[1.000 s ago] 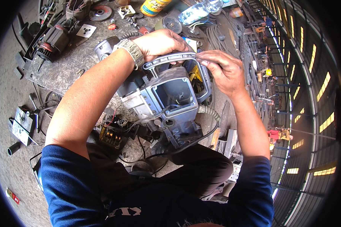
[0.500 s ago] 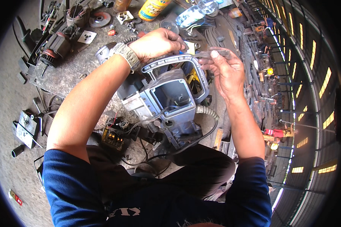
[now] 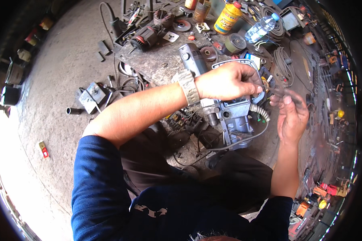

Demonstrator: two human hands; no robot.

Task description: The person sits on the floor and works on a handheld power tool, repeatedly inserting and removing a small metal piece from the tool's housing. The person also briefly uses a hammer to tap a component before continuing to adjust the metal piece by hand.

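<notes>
A partly dismantled grey power tool [image 3: 236, 125] stands before me, its looped metal handle frame [image 3: 251, 64] rising at the far side. My left hand [image 3: 235, 82] reaches across its top and hides much of the opened housing. The thumb and fingers of that hand are pressed together near the handle's right side; what they pinch, if anything, is hidden. Just right of the handle, my right hand [image 3: 293, 116] is raised palm up, thumb against bent fingers. Whatever it holds is too blurred to name. A ribbed cable sleeve [image 3: 260, 111] leaves the housing below.
Beyond the tool stand a yellow bottle [image 3: 228, 18], a clear water bottle [image 3: 261, 29] and a round tin [image 3: 235, 43]. Another motor tool [image 3: 147, 37] lies far left near a cutting disc [image 3: 182, 25]. Coiled cable [image 3: 283, 64] lies at the right. Wires and small parts lie near my knees.
The view has swung, so the tool now appears further right. My left hand has moved from beyond the handle to over the housing. The flat strip seen in my right hand is no longer distinct.
</notes>
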